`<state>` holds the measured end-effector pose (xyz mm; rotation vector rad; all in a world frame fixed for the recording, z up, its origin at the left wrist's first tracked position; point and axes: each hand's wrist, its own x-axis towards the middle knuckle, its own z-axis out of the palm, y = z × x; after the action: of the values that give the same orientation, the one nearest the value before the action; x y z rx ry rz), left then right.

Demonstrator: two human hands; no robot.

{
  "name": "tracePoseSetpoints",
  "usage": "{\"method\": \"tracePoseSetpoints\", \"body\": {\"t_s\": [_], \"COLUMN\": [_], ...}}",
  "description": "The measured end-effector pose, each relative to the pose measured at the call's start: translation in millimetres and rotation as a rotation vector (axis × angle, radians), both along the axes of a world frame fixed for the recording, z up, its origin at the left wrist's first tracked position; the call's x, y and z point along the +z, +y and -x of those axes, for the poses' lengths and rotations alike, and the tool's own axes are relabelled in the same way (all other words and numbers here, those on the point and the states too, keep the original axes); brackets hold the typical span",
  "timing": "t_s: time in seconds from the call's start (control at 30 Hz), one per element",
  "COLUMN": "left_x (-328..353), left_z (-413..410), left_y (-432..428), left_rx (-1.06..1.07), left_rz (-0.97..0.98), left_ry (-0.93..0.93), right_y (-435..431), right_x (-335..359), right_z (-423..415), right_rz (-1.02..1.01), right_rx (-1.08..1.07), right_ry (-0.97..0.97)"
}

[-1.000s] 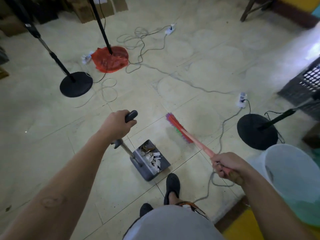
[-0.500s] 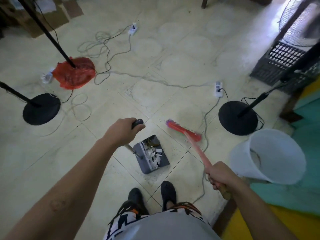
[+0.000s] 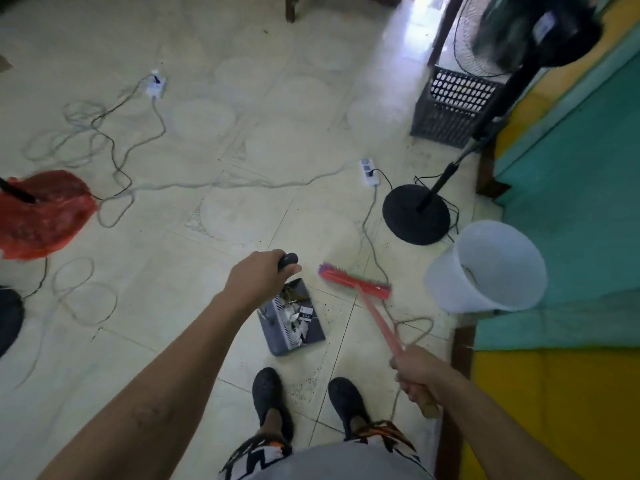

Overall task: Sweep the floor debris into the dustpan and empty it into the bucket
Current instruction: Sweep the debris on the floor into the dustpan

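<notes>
Grey plastic dustpan sits on the tiled floor just ahead of my black shoes, with scraps of paper debris heaped against its back wall. My left hand is curled tight round the dark grip at the top of its handle. My right hand clamps the pink stick of the broom, whose red head is down at floor level just right of the pan and apart from it. The white bucket stands further right, near a black round stand base.
</notes>
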<state>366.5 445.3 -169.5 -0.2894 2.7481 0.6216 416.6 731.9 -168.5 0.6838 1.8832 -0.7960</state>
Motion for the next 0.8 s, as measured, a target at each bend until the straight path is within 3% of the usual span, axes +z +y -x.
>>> {"method": "tracePoseSetpoints", "body": {"t_s": [0.17,0.4,0.8], "left_x": [-9.8,-6.0,-1.7], "left_z": [12.1,22.0,21.4], "left_y": [-17.3,-40.4,-62.6], "left_rx": [-0.1,-0.182,-0.187], "left_rz": [-0.005,-0.118,-0.204], "left_ry": [0.015,-0.01,-0.006], "right_y": [-48.7,-66.4,-55.4], "right_x": [13.0,50.4,77.0], "right_z": [-20.9,-37.8,-51.1], "right_rz": [0.064,0.32,0.246], "right_rx": [-0.089,-0.545,-0.558], "right_ry": [-0.059,-0.151,-0.04]}}
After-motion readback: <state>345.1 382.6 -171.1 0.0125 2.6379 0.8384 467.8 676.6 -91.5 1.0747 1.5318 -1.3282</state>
